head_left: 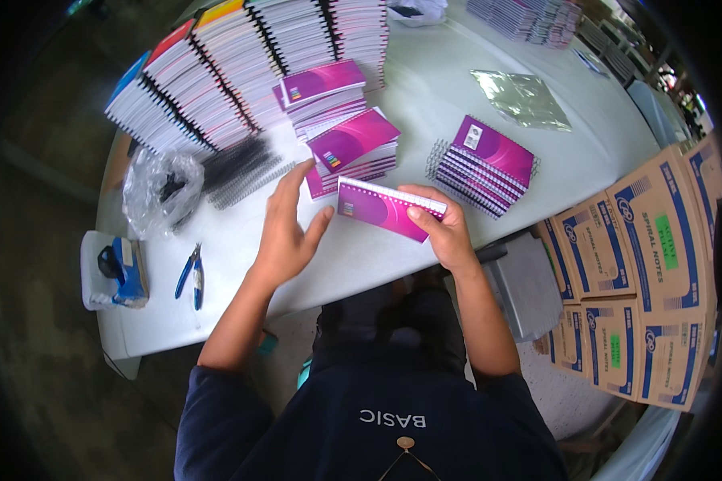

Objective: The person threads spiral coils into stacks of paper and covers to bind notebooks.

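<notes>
My right hand [448,232] grips a small purple notepad [377,210] by its right end, thumb on the cover. A row of punched holes runs along its upper edge, and no coil shows in them. Just left of the pad is my left hand [285,232], open, thumb and fingers apart, holding nothing. Beyond the hands rise uneven piles of similar purple pads [353,143]. To the right lies a stack of purple spiral notebooks [493,160] with wire-like coils at their edges. Loose dark spiral coils [249,186] lie in a heap beyond my left hand.
Tall stacks of thick black-bound books [225,68] fill the far left. A clear plastic bag [162,188], blue-handled cutters [191,276] and a blue tape dispenser [128,272] lie leftward. A clear plastic packet [521,98] is far right. Cardboard cartons [618,264] stand beside the table.
</notes>
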`<action>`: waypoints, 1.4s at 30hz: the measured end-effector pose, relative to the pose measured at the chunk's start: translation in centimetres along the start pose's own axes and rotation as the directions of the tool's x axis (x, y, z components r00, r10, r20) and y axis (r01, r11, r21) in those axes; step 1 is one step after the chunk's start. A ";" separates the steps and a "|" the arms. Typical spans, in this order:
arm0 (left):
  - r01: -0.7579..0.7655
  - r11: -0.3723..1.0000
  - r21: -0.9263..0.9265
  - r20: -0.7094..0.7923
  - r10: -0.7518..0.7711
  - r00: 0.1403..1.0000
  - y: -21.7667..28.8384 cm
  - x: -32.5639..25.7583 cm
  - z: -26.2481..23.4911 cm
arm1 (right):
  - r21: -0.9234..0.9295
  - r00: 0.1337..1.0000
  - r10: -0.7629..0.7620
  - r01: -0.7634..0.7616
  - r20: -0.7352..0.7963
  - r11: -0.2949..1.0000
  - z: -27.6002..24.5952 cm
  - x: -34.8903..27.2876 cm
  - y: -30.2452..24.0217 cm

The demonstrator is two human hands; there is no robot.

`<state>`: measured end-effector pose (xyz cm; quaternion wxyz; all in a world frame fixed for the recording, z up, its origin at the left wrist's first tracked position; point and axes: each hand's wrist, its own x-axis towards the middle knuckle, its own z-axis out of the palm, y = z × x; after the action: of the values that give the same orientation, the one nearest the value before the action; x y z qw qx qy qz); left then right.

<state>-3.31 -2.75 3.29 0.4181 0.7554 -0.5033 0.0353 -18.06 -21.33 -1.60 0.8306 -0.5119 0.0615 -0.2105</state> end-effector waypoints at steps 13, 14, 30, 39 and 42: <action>0.038 0.743 0.668 -0.120 0.056 0.991 -13.6 0.7 -0.4 | -0.456 0.996 -0.043 0.075 0.081 0.887 0.4 0.4 2.6; 0.043 0.789 0.613 -0.059 -0.009 0.998 -13.2 0.9 -0.4 | -0.454 0.997 -0.040 0.069 0.072 0.889 0.2 0.3 2.7; 0.683 0.670 -0.290 0.635 -0.399 0.661 -5.5 1.5 -0.6 | -0.381 1.000 -0.005 0.000 -0.012 0.925 -0.5 0.4 3.5; 0.959 0.168 -0.228 0.875 -0.397 0.277 -7.8 2.7 -0.8 | -0.403 1.000 -0.029 0.022 -0.010 0.915 -0.1 0.2 3.5; 0.930 -0.160 -0.331 0.941 -0.134 0.312 -8.6 3.0 -1.2 | -0.382 1.000 -0.031 0.029 0.001 0.924 -0.2 0.2 3.6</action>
<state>5.39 -2.89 0.39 0.5256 0.4247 -0.0775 -0.7331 -16.92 -20.18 -4.79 0.7117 -0.6640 0.0954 -0.2084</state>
